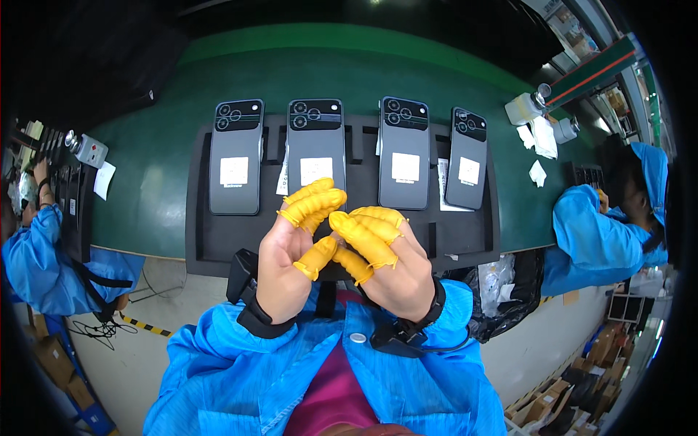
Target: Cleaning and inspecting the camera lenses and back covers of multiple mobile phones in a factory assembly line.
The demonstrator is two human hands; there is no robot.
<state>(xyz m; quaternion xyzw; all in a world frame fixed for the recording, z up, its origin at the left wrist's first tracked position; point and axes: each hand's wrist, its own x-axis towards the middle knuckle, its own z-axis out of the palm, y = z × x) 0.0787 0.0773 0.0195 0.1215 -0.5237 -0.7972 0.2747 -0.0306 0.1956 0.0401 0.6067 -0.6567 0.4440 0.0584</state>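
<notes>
Head view: left hand (280, 265) and right hand (396, 272), empty grips loosely curled, hover near four slim dark-grey smartphones (315, 152), likely light, rigid, slippery; hold by long edges.

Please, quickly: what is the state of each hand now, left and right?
Left hand: empty, fingers in yellow finger cots, fingertips meeting the right hand's above the black tray.
Right hand: empty, also in yellow cots, loosely curled, holding nothing.

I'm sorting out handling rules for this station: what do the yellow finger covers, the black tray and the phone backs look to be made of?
Finger covers: thin matte rubber, probably latex; they cling and wrinkle at the rolled ends.
Tray: black, dull and slightly soft-looking, likely foam or moulded plastic; hard to tell which.
Phone backs: smooth grey satin plastic or glass, with a glossy dark camera strip and white paper stickers.
</notes>
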